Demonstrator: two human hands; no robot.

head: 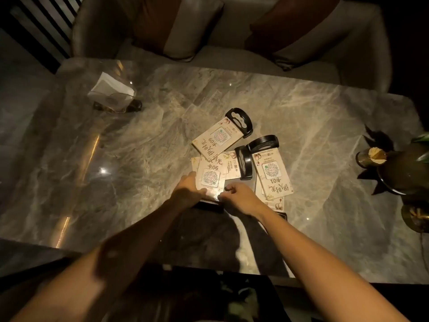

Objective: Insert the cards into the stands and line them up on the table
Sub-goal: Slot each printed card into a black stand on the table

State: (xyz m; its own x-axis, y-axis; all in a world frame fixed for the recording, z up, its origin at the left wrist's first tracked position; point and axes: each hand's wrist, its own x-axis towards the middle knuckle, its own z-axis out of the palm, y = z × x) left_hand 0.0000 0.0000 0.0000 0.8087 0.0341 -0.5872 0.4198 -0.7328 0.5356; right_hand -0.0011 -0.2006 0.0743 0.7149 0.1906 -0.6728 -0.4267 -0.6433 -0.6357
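Several cream cards with QR codes lie in a loose heap on the marble table [313, 140]. My left hand [186, 190] grips the left edge of the card marked 06 [211, 173]. My right hand [239, 196] pinches that card's near right corner. A dark stand [209, 204] shows just beneath both hands at the card's near edge. The card marked 09 [214, 139] lies flat with a black stand [240, 118] at its far end. The card marked 01 [272, 175] lies flat with a stand [263, 141] at its far end. Another black stand [243, 162] lies between them on a further card.
A clear holder with white napkins [113, 91] stands at the far left of the table. A dark vase with a plant [404, 168] and small gold dishes [415, 217] sit at the right edge. A sofa with cushions [183, 26] runs behind the table.
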